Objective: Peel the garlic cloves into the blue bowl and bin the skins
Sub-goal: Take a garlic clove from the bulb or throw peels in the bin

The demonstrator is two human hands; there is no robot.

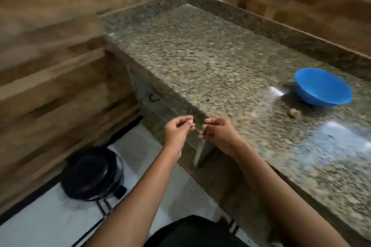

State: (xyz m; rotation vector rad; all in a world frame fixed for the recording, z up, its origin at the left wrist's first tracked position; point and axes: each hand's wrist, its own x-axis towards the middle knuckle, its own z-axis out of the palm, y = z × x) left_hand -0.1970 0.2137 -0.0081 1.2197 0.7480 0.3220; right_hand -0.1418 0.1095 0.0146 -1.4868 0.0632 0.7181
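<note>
Both hands work in narrow pinches just off the counter (200, 56) edge: left hand (177, 131) and right hand (219, 134) nip a pale scrap (192, 124), too blurred to name. The bin (90, 172) sits at eight o'clock, nearer the left; the blue bowl (321, 96) at two o'clock, nearer the right.
</note>
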